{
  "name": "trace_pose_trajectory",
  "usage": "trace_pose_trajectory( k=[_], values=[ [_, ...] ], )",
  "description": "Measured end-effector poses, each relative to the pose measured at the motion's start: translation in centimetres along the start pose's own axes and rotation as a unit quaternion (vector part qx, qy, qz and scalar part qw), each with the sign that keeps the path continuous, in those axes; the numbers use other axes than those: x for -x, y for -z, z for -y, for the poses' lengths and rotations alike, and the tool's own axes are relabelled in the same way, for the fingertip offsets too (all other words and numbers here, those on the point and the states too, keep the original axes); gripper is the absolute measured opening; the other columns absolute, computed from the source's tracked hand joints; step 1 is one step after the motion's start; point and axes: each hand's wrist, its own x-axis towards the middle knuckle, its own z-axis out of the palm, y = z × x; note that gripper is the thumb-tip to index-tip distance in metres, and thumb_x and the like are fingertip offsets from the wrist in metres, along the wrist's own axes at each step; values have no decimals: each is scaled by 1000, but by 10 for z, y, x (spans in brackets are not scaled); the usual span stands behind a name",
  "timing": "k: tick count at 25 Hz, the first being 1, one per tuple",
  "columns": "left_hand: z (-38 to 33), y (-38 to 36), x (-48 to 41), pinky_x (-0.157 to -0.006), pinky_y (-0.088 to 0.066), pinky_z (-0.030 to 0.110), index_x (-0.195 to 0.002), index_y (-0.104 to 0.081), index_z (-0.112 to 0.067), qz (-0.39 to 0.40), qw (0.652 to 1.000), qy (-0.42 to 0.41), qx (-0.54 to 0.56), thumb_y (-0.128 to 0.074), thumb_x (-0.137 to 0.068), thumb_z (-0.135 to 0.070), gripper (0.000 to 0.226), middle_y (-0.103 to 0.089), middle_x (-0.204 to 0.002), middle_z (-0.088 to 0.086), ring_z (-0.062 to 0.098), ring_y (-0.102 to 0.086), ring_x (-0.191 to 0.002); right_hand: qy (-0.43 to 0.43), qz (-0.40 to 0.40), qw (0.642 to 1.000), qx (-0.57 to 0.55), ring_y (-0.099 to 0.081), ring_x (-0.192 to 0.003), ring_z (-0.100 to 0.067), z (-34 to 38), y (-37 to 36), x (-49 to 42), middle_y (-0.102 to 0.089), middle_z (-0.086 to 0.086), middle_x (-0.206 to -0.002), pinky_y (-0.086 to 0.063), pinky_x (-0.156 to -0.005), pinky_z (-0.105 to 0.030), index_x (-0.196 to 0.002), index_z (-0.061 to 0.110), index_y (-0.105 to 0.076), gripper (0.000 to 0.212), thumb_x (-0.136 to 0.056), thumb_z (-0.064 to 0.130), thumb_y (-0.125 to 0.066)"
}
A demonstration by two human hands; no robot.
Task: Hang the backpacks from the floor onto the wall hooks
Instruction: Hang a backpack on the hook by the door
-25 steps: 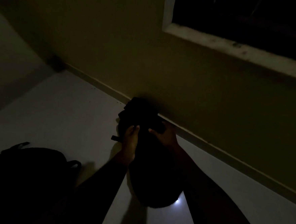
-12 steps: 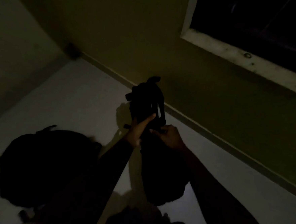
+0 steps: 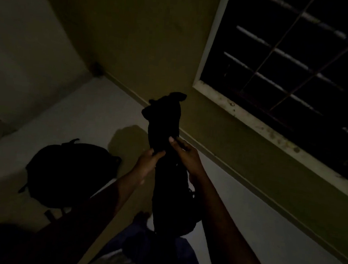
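Observation:
The room is very dark. A black backpack [image 3: 166,172] hangs off the floor in front of me, its top end pointing up towards the wall. My left hand [image 3: 148,163] grips its upper part from the left. My right hand [image 3: 186,155] holds the same part from the right, thumb on the fabric. A second black backpack [image 3: 69,172] lies on the pale floor at the left. No wall hook shows in view.
An olive wall [image 3: 146,47] with a skirting board runs diagonally ahead. A barred window [image 3: 297,68] with a stained sill sits at the upper right. The room corner [image 3: 97,68] is at the upper left. My legs and a foot [image 3: 140,216] show below the bag.
Both hands have lifted the held backpack higher, off the floor. The view has tilted up, bringing more of the window and the second backpack into sight.

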Motion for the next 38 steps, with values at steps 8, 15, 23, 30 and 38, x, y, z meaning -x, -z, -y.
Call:
trace_pose_trajectory(
  k=[8, 15, 23, 30, 38],
  values=[
    [-7, 14, 70, -96, -44, 32, -123, -56, -13, 69, 983, -106, -132, -54, -91, -14, 32, -60, -126, 10, 26, -59, -111, 71, -144, 982, 99, -61, -108, -30, 50, -19, 37, -67, -19, -114, -48, -86, -30, -109, -1, -66, 37, -87, 29, -62],
    [-37, 19, 100, -81, -54, 32, -131, -49, -25, 65, 980, -6, 190, -64, -78, -47, 59, -62, -126, 3, 21, -61, -112, 61, 78, 995, -29, -67, -84, -18, 0, -13, 97, -69, -19, -112, -56, -73, -18, -111, -1, -66, 29, -83, 7, -66],
    [-19, 1, 108, -46, -53, 19, -113, -60, -2, -137, 976, 16, 166, -63, -84, -11, 31, -65, -87, 9, 17, -61, -67, 16, 124, 992, -36, -66, -77, -2, -16, -11, 109, -67, -12, -112, -54, -67, -10, -114, 3, -65, 30, -86, 11, -65],
    [-4, -1, 138, -47, -51, 12, -107, -62, -7, -53, 989, -26, 134, -57, -89, -10, 20, -67, -83, 0, 1, -69, -55, -138, 92, 971, -172, -60, -94, -17, -18, -3, 99, -62, -1, -98, -48, -86, -29, -128, 7, -51, 48, -94, 40, -46],
    [7, 1, 130, -54, -54, 16, -102, -66, -15, -72, 986, -25, 146, -60, -87, -12, 17, -69, -88, -1, 3, -71, -65, -138, 15, 928, -346, -62, -101, -29, -13, -7, 68, -50, -19, -138, -54, -53, -18, -128, -2, -51, 38, -93, 13, -54]
  ],
)
